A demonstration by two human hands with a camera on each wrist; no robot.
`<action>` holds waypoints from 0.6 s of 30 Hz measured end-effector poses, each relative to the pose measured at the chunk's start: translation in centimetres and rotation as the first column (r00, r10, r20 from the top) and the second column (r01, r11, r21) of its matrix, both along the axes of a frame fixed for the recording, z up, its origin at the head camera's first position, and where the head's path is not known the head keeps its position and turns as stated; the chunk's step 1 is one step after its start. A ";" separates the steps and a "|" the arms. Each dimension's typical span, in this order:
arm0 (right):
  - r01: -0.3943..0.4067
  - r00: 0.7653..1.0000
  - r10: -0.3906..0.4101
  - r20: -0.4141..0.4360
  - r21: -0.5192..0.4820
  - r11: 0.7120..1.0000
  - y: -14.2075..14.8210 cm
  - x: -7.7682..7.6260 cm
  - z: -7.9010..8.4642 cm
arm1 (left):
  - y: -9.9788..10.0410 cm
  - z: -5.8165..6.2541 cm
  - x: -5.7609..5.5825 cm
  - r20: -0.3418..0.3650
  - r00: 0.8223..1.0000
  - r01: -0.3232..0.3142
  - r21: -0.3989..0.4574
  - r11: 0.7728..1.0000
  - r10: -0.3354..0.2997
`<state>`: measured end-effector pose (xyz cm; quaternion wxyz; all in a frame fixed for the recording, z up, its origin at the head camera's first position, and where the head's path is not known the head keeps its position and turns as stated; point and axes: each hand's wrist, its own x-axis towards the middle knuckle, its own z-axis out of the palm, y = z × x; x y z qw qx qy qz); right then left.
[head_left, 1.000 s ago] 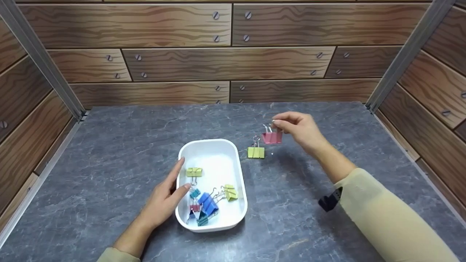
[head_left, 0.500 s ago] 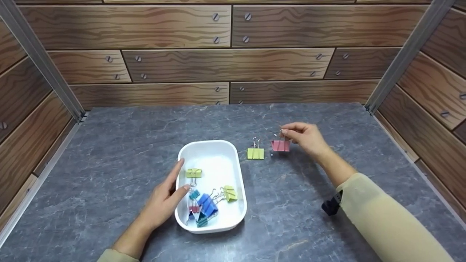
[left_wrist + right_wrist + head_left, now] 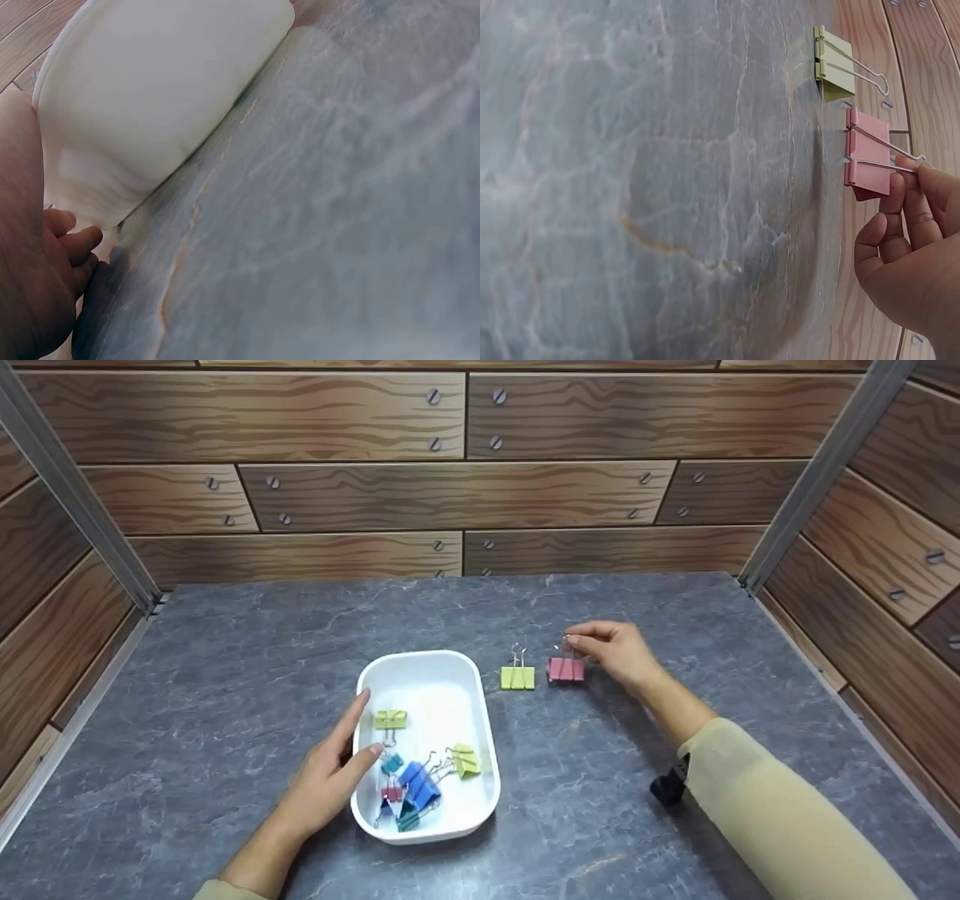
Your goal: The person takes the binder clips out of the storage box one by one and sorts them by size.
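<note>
My right hand point(image 3: 619, 654) pinches a wire handle of a pink binder clip point(image 3: 565, 669) between thumb and fingertips. The clip is upright, its closed spine low at the tabletop in the right wrist view. Just left of it a yellow-green binder clip point(image 3: 517, 678) stands with both handles pointing up. My left hand point(image 3: 319, 787) holds the left side of a white tray point(image 3: 491, 780), thumb over the rim and fingers along the outer wall point(image 3: 165, 82). Inside the tray lie a blue clip point(image 3: 420, 784), yellow-green clips point(image 3: 466, 761), teal clips point(image 3: 391, 764) and a small red clip point(image 3: 391, 793).
The grey marbled tabletop point(image 3: 247, 660) carries the tray and the two standing clips. Wood-patterned panels point(image 3: 352, 416) close off the back and both sides, with metal posts point(image 3: 806, 472) at the rear corners.
My right hand has lowered the pink clip from above the yellow-green one to the tabletop on its right. The left hand and the tray have kept their places.
</note>
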<state>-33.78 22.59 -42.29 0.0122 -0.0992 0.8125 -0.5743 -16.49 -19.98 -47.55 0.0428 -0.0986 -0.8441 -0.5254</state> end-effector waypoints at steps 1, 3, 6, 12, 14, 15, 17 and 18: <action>-0.002 1.000 0.002 0.005 -0.008 1.000 -0.1 0.0 0.0 | 0.0 0.0 0.0 0.003 1.000 -0.001 -0.001 1.000 0.001; -0.002 1.000 0.003 0.020 -0.021 1.000 -0.3 0.0 0.0 | -0.1 0.1 0.0 0.003 1.000 -0.002 -0.008 1.000 0.002; -0.006 1.000 0.006 0.031 -0.017 1.000 -0.4 0.0 -0.2 | -0.1 0.1 0.0 -0.002 1.000 -0.006 -0.017 1.000 0.006; -0.011 0.999 0.010 0.036 0.017 1.000 -0.3 -0.2 -0.5 | -0.1 0.0 0.0 -0.007 1.000 -0.012 -0.023 1.000 0.011; -0.013 0.999 0.012 0.039 0.028 1.000 -0.2 -0.3 -0.6 | -0.1 0.0 0.0 -0.008 1.000 -0.012 -0.028 1.000 0.012; -0.013 0.999 0.011 0.043 0.032 0.999 -0.2 -0.3 -0.6 | -0.1 0.0 0.0 -0.010 1.000 -0.014 -0.031 0.999 0.013; -0.012 0.999 0.011 0.048 0.038 0.999 -0.2 -0.3 -0.7 | -0.1 0.0 0.0 -0.012 1.000 -0.014 -0.031 0.999 0.013; -0.011 0.999 0.009 0.049 0.042 0.999 -0.2 -0.3 -0.7 | -0.1 0.0 0.0 -0.012 1.000 -0.012 -0.029 1.000 0.012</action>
